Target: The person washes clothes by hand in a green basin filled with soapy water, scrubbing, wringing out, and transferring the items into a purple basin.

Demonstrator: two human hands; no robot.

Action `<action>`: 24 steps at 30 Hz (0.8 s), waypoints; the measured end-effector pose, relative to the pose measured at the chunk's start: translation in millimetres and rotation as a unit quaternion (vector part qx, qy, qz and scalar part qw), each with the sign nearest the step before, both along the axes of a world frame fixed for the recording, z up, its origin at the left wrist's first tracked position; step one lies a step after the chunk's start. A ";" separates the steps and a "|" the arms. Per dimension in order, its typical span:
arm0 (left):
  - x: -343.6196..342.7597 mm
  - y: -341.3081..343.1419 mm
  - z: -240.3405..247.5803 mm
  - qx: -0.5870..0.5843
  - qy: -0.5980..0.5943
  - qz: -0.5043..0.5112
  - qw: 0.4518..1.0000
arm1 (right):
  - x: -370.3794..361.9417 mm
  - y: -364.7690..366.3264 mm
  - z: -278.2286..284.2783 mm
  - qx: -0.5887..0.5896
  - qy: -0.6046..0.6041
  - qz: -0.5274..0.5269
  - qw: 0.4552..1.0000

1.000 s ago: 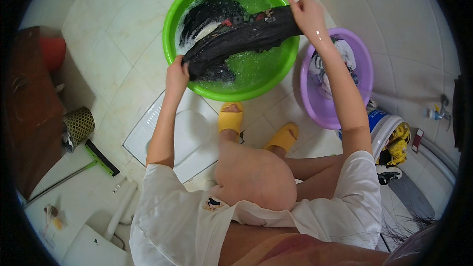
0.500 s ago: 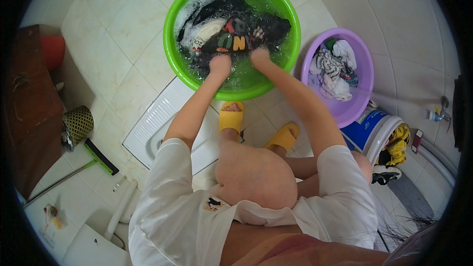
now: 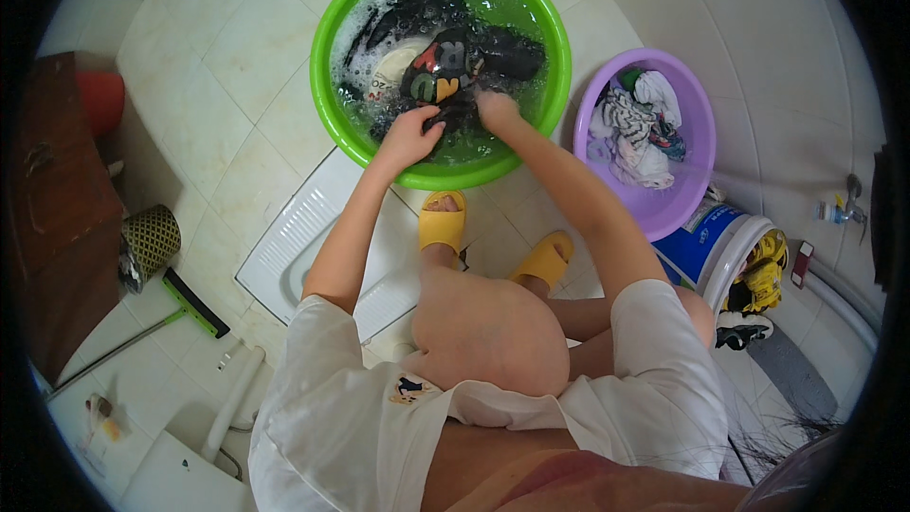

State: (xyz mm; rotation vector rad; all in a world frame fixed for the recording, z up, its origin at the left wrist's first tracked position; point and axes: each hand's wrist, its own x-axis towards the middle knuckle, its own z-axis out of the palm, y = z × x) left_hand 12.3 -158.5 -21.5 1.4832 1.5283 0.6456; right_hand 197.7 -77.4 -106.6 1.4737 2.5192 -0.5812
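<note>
A black garment [image 3: 493,52] with large coloured letter patches and a pale round patch lies soaking in sudsy water in a green basin [image 3: 323,66]. At the garment's near edge is my left hand [image 3: 409,137], its thumb and fingers apart around a gap, with nothing plainly gripped. My right hand [image 3: 499,114] is closed on the black cloth to the right of the letters, its fingertips partly hidden by water and fabric. Both forearms reach over the basin's near rim.
A purple basin [image 3: 701,171] of mixed clothes stands at the right, above a tipped blue-and-white bucket [image 3: 730,251] holding shoes. Below the green basin lies a white squat toilet [image 3: 284,261]. A green-handled squeegee [image 3: 194,303] and a patterned bin [image 3: 152,237] are at left; a tap [image 3: 848,210] is on the right wall.
My left hand has drawn back toward the near rim and loosened from the cloth. The lettered part of the garment has bunched up and shifted left. My right hand stays nearly in place.
</note>
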 end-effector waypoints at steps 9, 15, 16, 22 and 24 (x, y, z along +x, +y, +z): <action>15.1 -9.0 -54.3 -0.100 0.284 -0.144 0.943 | -16.8 -15.9 26.3 -0.110 -0.097 0.184 0.972; 29.4 11.5 -77.2 -0.192 0.299 -0.232 0.906 | -25.9 -31.2 21.8 -0.203 -0.117 0.116 0.965; 27.2 6.2 -74.4 -0.192 0.300 -0.232 0.905 | -27.1 -31.8 33.3 -0.230 -0.154 0.105 0.955; -31.4 -5.5 22.6 0.024 0.136 -0.041 0.990 | 0.2 29.9 134.6 -0.094 -0.076 0.028 0.992; -39.1 11.0 78.2 0.050 0.107 -0.040 0.992 | 7.3 37.9 166.7 -0.018 -0.059 0.033 0.998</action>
